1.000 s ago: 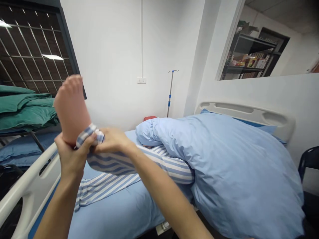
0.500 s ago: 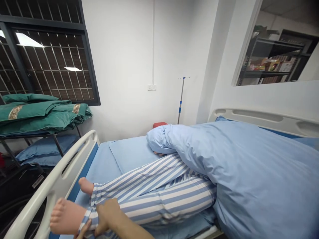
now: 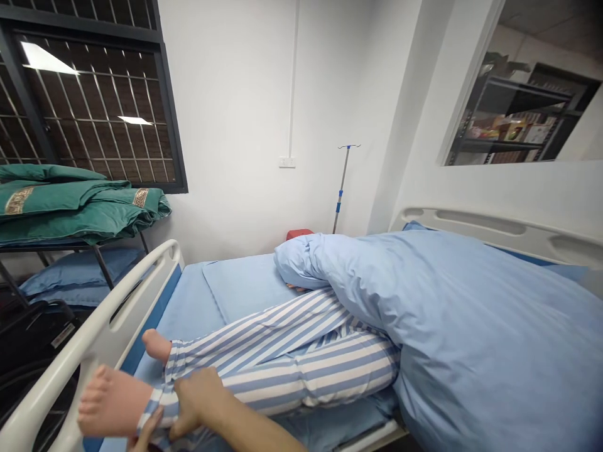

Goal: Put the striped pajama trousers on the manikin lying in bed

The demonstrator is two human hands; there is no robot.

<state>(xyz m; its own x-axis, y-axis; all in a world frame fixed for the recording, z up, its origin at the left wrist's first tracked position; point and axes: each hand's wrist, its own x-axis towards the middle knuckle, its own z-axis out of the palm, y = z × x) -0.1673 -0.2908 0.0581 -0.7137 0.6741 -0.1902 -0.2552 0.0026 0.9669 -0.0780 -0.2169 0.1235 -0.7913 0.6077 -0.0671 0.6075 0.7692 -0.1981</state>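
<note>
A manikin with smooth, plastic-looking feet lies on the bed in blue-and-white striped trousers (image 3: 301, 383). My right hand (image 3: 200, 397) is wrapped over the nearer leg just above the ankle, gripping the trouser cloth and the leg under it. At the trouser cuff, the fingers of my left hand (image 3: 147, 434) press against the ankle from the near side; most of that hand is cut off by the lower edge. The nearer foot (image 3: 113, 402) points up beside the footboard. Behind it lies the farther foot (image 3: 157, 345). A light blue quilt (image 3: 461, 307) covers the upper body.
A white footboard (image 3: 101, 333) stands close left of the feet. The headboard (image 3: 475, 223) is at the right. Beyond the bed stands an IV pole (image 3: 340, 194) near a red object (image 3: 299, 234). Folded green bedding (image 3: 80, 207) lies on a rack, with a wheelchair (image 3: 38, 339) below.
The view has shifted slightly, so the bed and feet appear a little further left. Both hands keep their places on the nearer leg.
</note>
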